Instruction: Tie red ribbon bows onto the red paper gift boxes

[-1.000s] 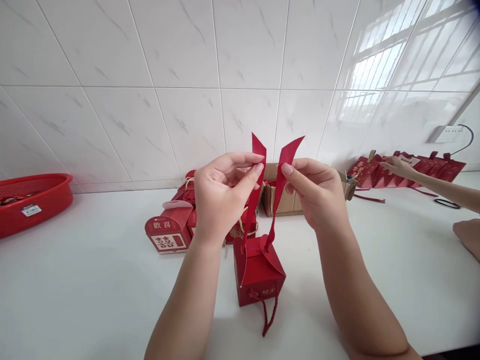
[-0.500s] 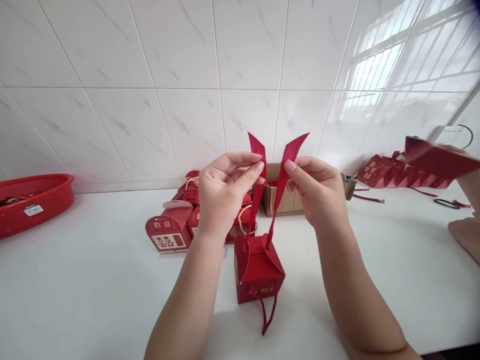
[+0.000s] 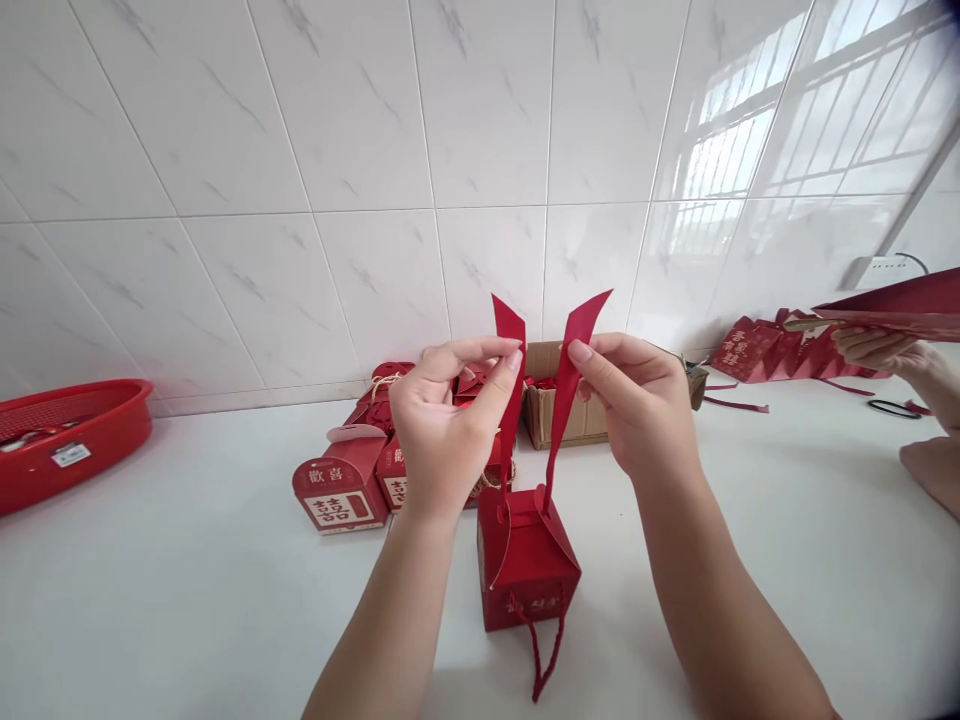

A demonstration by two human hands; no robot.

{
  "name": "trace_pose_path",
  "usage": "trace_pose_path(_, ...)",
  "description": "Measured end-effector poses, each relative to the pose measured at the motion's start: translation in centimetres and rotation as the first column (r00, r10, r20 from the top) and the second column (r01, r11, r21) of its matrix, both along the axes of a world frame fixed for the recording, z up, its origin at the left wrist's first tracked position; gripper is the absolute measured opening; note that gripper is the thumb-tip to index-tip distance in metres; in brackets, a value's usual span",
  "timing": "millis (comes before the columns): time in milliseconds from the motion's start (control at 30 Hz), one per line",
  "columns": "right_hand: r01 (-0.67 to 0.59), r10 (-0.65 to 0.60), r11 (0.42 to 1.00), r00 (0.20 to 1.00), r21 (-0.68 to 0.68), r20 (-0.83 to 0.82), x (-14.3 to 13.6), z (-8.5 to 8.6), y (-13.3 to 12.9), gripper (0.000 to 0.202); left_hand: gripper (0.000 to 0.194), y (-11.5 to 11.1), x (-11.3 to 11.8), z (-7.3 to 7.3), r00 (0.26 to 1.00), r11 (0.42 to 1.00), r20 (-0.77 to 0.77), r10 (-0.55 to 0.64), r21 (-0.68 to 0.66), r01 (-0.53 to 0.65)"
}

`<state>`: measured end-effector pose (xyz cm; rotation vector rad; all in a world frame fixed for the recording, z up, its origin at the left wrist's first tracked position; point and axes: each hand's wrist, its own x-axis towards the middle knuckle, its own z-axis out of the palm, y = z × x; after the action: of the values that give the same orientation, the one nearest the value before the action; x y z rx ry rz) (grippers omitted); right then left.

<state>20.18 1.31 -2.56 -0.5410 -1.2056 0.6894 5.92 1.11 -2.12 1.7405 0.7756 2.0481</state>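
A small red box (image 3: 529, 560) stands on the white table, with a twisted red cord handle (image 3: 549, 655) hanging down its front. Two ends of a red ribbon (image 3: 559, 430) rise from the holes in its top flaps. My left hand (image 3: 454, 430) pinches the left end between thumb and fingers. The right end is pinched in my right hand (image 3: 637, 395). Both ribbon tips stick out above my fingers, slanting apart. Behind my left hand, finished-looking red boxes (image 3: 341, 485) sit in a group, partly hidden.
An open cardboard box (image 3: 574, 425) stands against the tiled wall. At the far left is a red plastic basket (image 3: 112, 435). On the right, another person's hand (image 3: 874, 345) holds red card near folded red boxes (image 3: 750, 350) and a black ring (image 3: 894, 408).
The view has tilted a little, so the table things appear lower. Both my hands keep their pinch on the ribbon ends. The other person's red card has turned and shifted.
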Motion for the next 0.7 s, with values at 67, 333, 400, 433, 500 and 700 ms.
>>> trace_pose_path(67, 0.031, -0.031, 1.0, 1.0, -0.002, 0.004, -0.02, 0.03, -0.1, 0.008, 0.009, -0.16, 0.05, 0.02, 1.0, 1.0, -0.014, -0.014, -0.001, 0.014)
trace_pose_path(333, 0.058, -0.058, 0.998, 0.998, -0.007, 0.002, -0.04, 0.17, -0.35, 0.011, 0.012, 0.0, 0.17, 0.03, 1.0, 0.999, -0.025, 0.0, 0.034, 0.0)
trace_pose_path(400, 0.057, -0.057, 0.998, 0.998, -0.007, 0.001, -0.05, 0.19, -0.4, 0.011, 0.012, 0.05, 0.22, 0.0, 0.999, 0.999, -0.031, 0.005, 0.04, -0.004)
trace_pose_path(433, 0.057, -0.057, 0.998, 0.998, -0.008, 0.003, -0.06, 0.19, -0.42, 0.011, 0.012, 0.06, 0.25, -0.02, 0.999, 0.999, -0.034, 0.007, 0.044, -0.006)
trace_pose_path(500, 0.057, -0.057, 0.998, 0.998, -0.009, 0.009, -0.07, 0.18, -0.43, 0.011, 0.012, 0.1, 0.31, -0.06, 0.999, 0.998, -0.035, 0.014, 0.054, -0.012)
trace_pose_path(700, 0.051, -0.051, 0.999, 0.999, -0.008, 0.02, -0.03, 0.09, -0.34, 0.011, 0.012, 0.25, 0.36, -0.16, 0.998, 0.996, -0.05, 0.043, 0.086, -0.039)
